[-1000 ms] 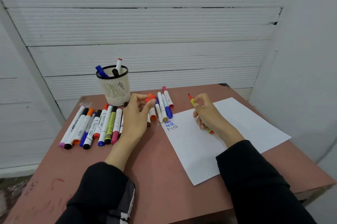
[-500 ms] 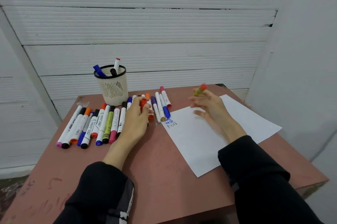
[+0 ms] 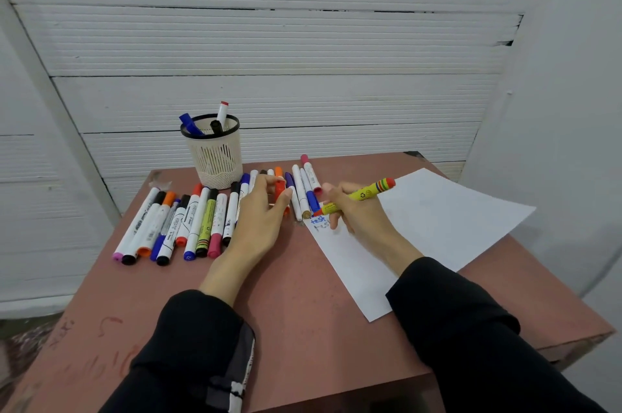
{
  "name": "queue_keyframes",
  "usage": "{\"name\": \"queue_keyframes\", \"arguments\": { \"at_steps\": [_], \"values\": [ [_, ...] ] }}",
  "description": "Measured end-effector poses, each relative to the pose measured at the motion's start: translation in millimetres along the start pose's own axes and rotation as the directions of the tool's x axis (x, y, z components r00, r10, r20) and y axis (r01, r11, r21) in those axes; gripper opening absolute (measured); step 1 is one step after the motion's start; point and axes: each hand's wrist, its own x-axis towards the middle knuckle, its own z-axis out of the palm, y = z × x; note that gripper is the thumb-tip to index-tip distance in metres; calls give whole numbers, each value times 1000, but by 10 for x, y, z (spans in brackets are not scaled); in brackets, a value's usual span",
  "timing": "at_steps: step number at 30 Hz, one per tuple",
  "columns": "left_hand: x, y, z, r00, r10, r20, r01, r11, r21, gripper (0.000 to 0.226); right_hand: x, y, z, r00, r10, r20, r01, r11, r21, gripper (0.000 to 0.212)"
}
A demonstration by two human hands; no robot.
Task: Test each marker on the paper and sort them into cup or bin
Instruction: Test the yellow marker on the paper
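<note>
Paper (image 3: 437,220) is lying on the pink bench (image 3: 286,305), w/ blue "test" writing at its near-left corner. Right hand (image 3: 356,214) is pinching a yellow marker (image 3: 356,196), orange tip touching the paper by that writing. Left hand (image 3: 259,214), just left of the paper, is holding an orange cap (image 3: 279,188) betw. thumb and fingers. Loose markers (image 3: 188,220) are lying in a row left of the paper. Mesh cup (image 3: 215,150) is standing behind them, w/ 3 markers inside.
</note>
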Motion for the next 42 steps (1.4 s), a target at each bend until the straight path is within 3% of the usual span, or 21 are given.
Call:
{"name": "queue_keyframes", "arguments": {
  "at_steps": [9, 20, 26, 31, 42],
  "values": [
    [-17, 8, 12, 1000, -8, 9, 8, 1000, 15, 27, 20, 106, 28, 996, 76, -52, -79, 996, -48, 40],
    [-11, -9, 11, 1000, -7, 18, 7, 1000, 0, 16, -22, 72, 44, 998, 57, -14, -58, 997, -45, 43],
    [-9, -1, 4, 999, -21, 30, 21, 1000, 12, 19, -13, 65, 27, 996, 42, -80, -44, 999, -24, 45],
    [-18, 2, 0, 999, -20, 29, 20, 1000, 13, 21, -40, 39, 53, 998, 63, -28, -64, 997, -48, 42],
    [-15, -3, -3, 999, -25, 38, 25, 1000, -4, 16, 41, 146, 28, 992, 56, -111, -61, 997, -40, 44]
  ]
}}
